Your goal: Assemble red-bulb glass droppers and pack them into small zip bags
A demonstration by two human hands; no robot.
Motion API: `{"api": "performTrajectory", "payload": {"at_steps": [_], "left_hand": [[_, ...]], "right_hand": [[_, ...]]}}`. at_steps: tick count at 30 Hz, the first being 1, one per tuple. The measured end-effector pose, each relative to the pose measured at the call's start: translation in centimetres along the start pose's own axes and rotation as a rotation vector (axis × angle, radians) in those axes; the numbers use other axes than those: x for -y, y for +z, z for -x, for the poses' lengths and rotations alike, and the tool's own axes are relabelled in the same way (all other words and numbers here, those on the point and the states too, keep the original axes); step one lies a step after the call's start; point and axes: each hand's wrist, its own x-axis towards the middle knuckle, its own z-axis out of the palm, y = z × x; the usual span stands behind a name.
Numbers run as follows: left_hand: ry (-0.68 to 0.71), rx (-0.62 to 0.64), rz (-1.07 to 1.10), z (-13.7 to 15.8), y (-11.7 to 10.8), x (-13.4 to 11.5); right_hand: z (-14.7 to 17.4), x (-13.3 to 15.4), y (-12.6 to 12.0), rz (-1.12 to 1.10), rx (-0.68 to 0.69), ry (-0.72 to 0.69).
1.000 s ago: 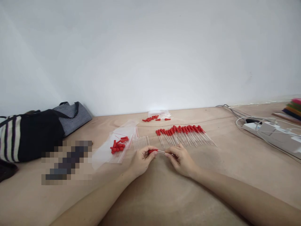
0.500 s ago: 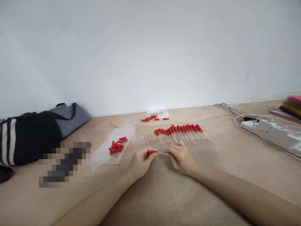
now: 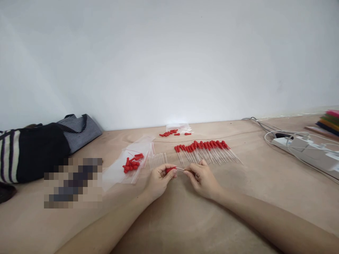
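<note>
My left hand [image 3: 160,179] is closed around a red rubber dropper bulb [image 3: 171,169]. From the bulb's open end a clear glass dropper tube [image 3: 180,169] runs across to my right hand [image 3: 200,178], whose fingers pinch it; the tube's far part is hidden there. Just beyond my hands lies a row of droppers with red bulbs [image 3: 209,145], their thin tips towards me. Several bare glass tubes [image 3: 158,161] lie side by side behind my left hand. Loose red bulbs [image 3: 131,165] rest on a clear plastic bag [image 3: 116,173] to the left.
More red bulbs [image 3: 168,133] lie near the wall beside another plastic bag [image 3: 177,126]. A black and striped bag [image 3: 42,151] stands at left, with a blurred-out dark object [image 3: 75,183] in front. A white power strip [image 3: 304,150] with cables and a coloured stack [image 3: 329,121] are at right.
Both hands still hold the same dropper between them. The tube now tilts slightly, its right end lower, and my right fingers have shifted a little. The rest of the table looks the same.
</note>
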Motion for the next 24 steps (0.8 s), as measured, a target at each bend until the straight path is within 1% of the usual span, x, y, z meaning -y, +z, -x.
{"api": "performTrajectory", "payload": {"at_steps": [3, 8, 10, 13, 16, 20, 24], "left_hand": [[0.007, -0.017, -0.025, 0.0, 0.0, 0.2], [0.006, 0.023, -0.053, 0.0, 0.0, 0.2], [0.007, 0.029, -0.061, 0.0, 0.0, 0.2], [0.036, 0.025, -0.087, 0.1, 0.0, 0.4], [0.111, 0.041, -0.159, 0.2, -0.2, 1.0], [0.234, 0.067, -0.328, 0.4, -0.5, 1.4], [0.336, 0.072, -0.475, 0.7, -0.5, 0.8]], "right_hand": [[0.0, -0.2, 0.0, 0.031, 0.006, -0.036], [-0.4, -1.0, -0.5, 0.198, 0.002, -0.178], [-0.5, -1.1, -0.6, 0.243, -0.005, -0.205], [-0.6, -0.9, -0.8, 0.21, 0.0, -0.181], [-0.8, -0.6, -1.0, 0.135, 0.036, -0.134], [-1.1, -0.4, -1.4, 0.041, 0.132, -0.073], [-1.4, -0.3, -1.7, -0.053, 0.247, 0.02]]}}
